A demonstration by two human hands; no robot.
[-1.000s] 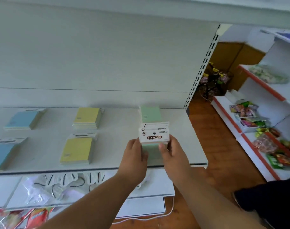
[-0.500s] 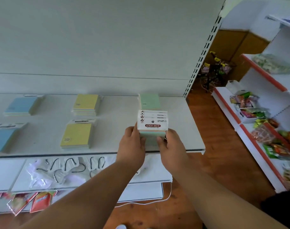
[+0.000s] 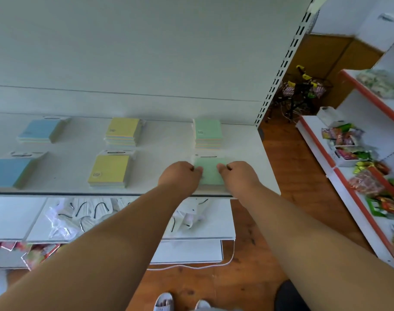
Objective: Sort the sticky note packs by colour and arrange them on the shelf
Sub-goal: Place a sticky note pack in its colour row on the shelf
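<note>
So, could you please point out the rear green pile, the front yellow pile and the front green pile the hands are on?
rear green pile (image 3: 208,129), head view, top face.
front yellow pile (image 3: 110,168), head view, top face.
front green pile (image 3: 210,173), head view, top face showing between the hands.

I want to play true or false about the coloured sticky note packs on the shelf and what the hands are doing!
1. Both hands are on a green stack at the front of the shelf. True: the left hand and right hand press on the front green stack.
2. The yellow stacks sit between the blue and the green ones. True: the front yellow stack is right of the front blue stack.
3. There is only one green stack. False: a back green stack lies behind it.
4. The shelf holds red packs. False: only blue, yellow and green.
</note>
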